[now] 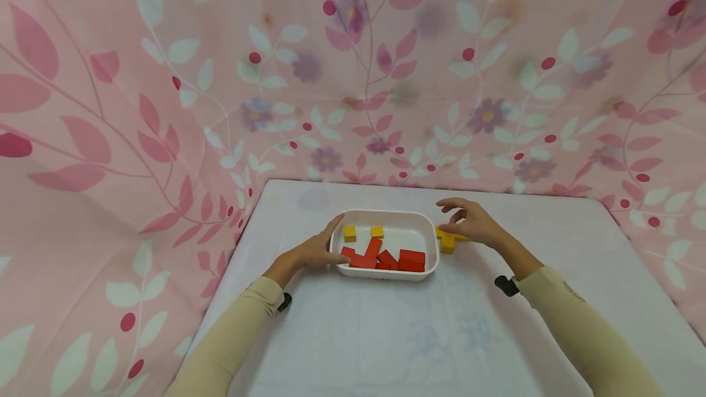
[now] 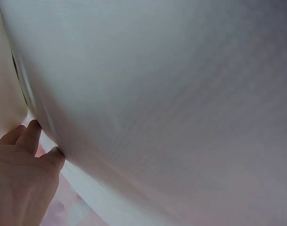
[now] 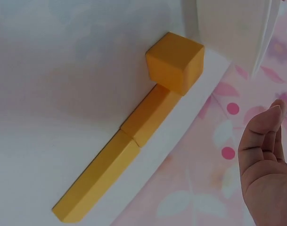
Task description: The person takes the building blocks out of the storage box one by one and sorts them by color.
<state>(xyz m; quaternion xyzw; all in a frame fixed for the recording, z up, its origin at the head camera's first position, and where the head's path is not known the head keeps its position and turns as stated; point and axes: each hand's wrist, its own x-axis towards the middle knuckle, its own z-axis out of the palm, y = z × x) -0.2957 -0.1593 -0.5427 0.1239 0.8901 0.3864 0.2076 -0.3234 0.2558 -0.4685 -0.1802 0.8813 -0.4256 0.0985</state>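
Note:
At the left end of a white tray, my left hand rests with fingers stretched along the wall and the thumb over the near corner. In the left wrist view its fingertips touch a pale edge. Inside the tray sit two yellow cubes and several red blocks. My right hand hovers by the tray's right end, above yellow blocks on the table. In the right wrist view a yellow cube and two longer yellow blocks lie in line, apart from the loosely bent fingers.
A white cloth covers the table. Behind and to the sides hangs a pink floral curtain. The red blocks gather along the tray's near side, while the two cubes inside stand towards its far side.

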